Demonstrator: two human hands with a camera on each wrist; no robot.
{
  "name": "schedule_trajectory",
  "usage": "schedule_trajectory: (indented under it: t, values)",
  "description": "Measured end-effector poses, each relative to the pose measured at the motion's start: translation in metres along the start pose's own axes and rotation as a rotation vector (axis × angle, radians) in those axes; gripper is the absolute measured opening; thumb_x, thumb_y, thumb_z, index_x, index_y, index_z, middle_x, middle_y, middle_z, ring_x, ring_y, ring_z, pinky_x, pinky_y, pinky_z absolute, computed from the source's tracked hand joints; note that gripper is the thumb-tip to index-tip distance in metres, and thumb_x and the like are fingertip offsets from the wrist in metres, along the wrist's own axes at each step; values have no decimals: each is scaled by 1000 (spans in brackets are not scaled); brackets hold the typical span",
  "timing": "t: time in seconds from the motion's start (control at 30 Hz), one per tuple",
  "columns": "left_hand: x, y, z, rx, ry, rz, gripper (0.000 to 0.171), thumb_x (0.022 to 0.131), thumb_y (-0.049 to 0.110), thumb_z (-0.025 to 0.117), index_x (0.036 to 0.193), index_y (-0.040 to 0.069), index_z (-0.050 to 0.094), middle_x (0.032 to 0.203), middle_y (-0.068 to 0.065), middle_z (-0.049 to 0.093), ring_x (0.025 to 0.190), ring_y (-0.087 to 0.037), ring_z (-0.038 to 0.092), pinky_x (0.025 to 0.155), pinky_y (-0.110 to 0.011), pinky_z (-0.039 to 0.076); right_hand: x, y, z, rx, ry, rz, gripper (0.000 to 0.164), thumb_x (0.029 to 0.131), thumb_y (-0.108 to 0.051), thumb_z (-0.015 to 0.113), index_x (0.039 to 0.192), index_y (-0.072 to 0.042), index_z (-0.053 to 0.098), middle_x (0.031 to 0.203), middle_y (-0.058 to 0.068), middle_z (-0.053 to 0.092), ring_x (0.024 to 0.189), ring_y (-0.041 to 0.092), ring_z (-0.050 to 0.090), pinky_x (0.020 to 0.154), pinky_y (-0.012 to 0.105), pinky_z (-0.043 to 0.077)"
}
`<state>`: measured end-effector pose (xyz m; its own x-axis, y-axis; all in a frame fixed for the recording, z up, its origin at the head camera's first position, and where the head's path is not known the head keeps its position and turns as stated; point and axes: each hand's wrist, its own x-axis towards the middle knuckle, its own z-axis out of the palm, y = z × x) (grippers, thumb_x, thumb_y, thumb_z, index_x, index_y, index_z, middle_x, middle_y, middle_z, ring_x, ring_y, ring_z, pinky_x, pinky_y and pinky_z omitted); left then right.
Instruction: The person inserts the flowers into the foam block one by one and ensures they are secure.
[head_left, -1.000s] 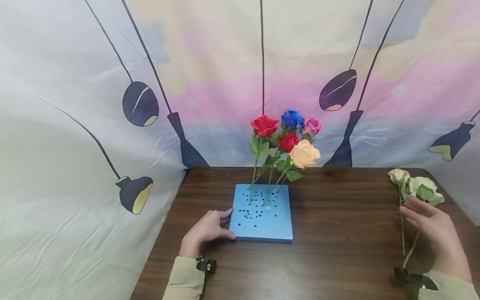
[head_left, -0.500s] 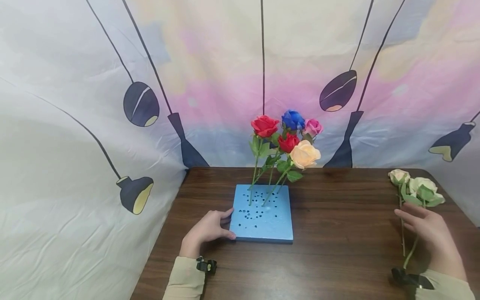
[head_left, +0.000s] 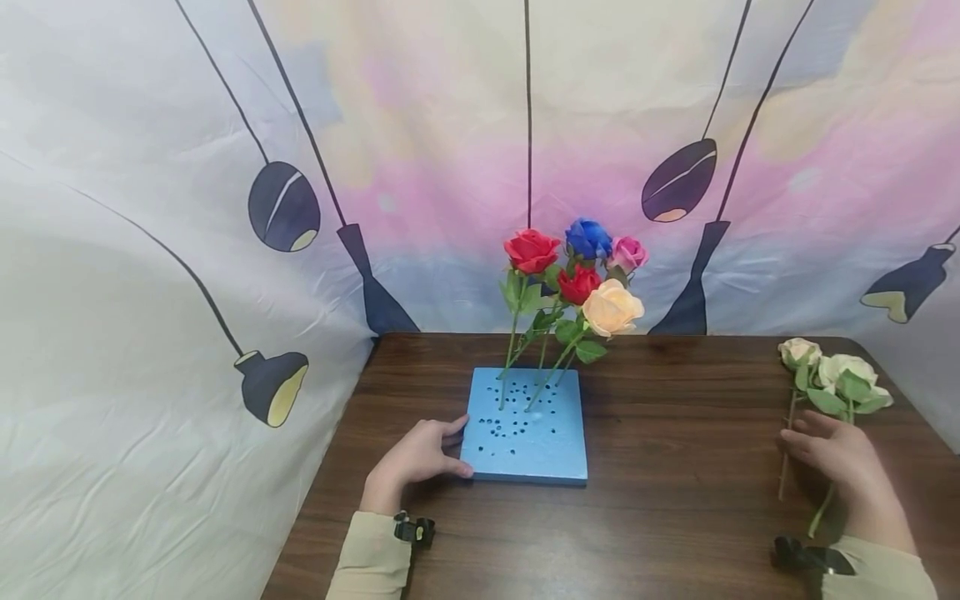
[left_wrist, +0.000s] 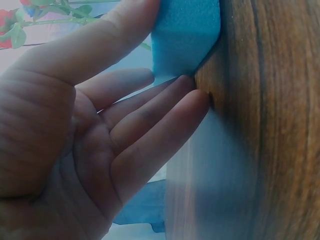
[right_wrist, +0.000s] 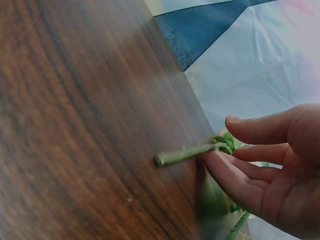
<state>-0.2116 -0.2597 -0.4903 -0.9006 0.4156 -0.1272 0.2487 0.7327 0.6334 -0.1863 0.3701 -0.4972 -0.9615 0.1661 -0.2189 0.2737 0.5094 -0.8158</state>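
My left hand (head_left: 414,454) rests at the left side of a light blue foam block (head_left: 551,457), fingers fairly straight, thumb and fingertips against its edge. In the left wrist view, the block's corner (left_wrist: 186,42) meets the thumb and index finger. Artificial roses stand in the block's holes: a red rose (head_left: 531,251), another red one, a blue rose (head_left: 588,239), a pink rose (head_left: 628,253) and a peach rose (head_left: 613,308). My right hand (head_left: 843,457) touches the stem (right_wrist: 182,155) of a cream rose (head_left: 799,352) with its fingers; the thumb stands apart from them.
A second pale rose (head_left: 847,373), greenish white, lies beside the cream one at the right of the brown wooden table (head_left: 675,517). Behind the table hangs a cloth backdrop (head_left: 450,125) printed with dark lamps. Several small holes dot the front of the block.
My right hand has moved left and toward me, and the cream rose's stem end has shifted left with it. The left hand and foam block have stayed put.
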Motion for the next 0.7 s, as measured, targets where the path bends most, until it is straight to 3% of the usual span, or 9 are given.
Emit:
schedule_trajectory:
  t: [0.07,0.4,0.7]
  values:
    - [0,0,0,3,1,3,99,78,38,97,158,2,50,147,-16,64,136,-27,62,115,-51,47,2,1,3,67,-21,3,81,110,-17,60,156,25,8,158,46,20,80,-21,51,78,21,61]
    - [1,1,0,4,5,5,99,78,38,97,158,2,50,148,-16,63,139,-27,60,116,-51,46,6,2,11,151,-60,-6,80,110,-6,56,154,25,-2,157,50,18,83,-15,60,84,28,64]
    - [1,-1,0,-1,9,6,99,78,37,97,158,2,50,149,-16,62,140,-27,59,116,-52,46,8,3,18,152,-59,-3,76,110,-4,54,155,26,0,157,51,18,83,-14,62,83,27,63]
